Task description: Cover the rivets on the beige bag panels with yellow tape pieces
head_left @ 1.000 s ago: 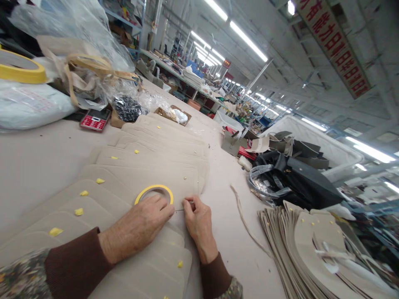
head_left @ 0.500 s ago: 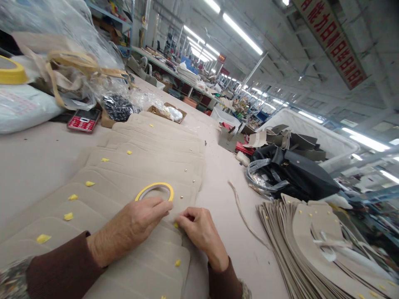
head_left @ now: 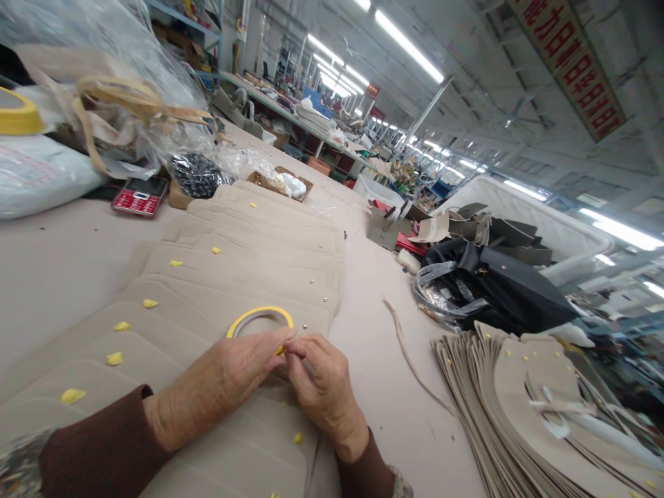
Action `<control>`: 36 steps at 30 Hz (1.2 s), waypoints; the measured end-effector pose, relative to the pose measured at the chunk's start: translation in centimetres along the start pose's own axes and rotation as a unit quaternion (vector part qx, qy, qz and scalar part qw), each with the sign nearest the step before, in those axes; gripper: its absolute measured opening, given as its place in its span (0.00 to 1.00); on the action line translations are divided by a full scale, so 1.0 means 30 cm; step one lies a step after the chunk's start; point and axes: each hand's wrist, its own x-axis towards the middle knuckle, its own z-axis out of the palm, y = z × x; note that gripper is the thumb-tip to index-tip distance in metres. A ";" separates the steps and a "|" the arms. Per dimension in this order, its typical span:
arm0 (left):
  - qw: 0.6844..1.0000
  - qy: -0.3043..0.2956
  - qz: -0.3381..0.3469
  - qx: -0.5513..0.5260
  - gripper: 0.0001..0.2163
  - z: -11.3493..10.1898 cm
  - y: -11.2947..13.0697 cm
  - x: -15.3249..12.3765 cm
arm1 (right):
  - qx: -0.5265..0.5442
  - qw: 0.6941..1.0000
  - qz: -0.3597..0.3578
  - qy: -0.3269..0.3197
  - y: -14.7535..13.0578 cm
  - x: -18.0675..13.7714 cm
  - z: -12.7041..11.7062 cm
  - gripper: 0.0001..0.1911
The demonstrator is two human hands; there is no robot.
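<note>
My left hand (head_left: 228,373) is closed around the near side of a roll of yellow tape (head_left: 261,311), held over the beige panels. Thumb and fingertip of my right hand (head_left: 321,384) pinch together against the left fingertips, at the tape's edge. A bit of yellow shows between the hands; the exact grip is partly hidden by the fingers. Beneath both hands, beige panels (head_left: 249,266) lie overlapped in a long fan. Small yellow tape pieces (head_left: 115,358) stick to several of them, and small metal studs (head_left: 305,326) dot their right side.
At right stands a stack of curved beige panels (head_left: 477,408), with a black bag (head_left: 503,283) behind it. A thin cord (head_left: 409,353) lies between. Back left are a red phone-like device (head_left: 140,198), plastic wrapping and a small open box (head_left: 283,183).
My right hand has moved up and left from a panel's edge to meet my left hand at the tape roll. The left hand keeps the roll in nearly the same place.
</note>
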 end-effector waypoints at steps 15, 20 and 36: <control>1.000 -0.012 -0.012 -0.026 0.09 -0.014 0.014 0.018 | -0.120 0.990 -0.016 0.077 -0.006 -0.005 0.029 0.10; 1.000 -0.004 -0.016 0.025 0.12 -0.016 0.020 0.031 | -0.010 0.983 0.149 0.106 -0.018 0.003 0.052 0.08; 0.970 -0.185 -0.046 0.152 0.09 0.004 0.043 0.039 | 0.052 0.925 0.372 0.049 0.130 0.062 0.020 0.13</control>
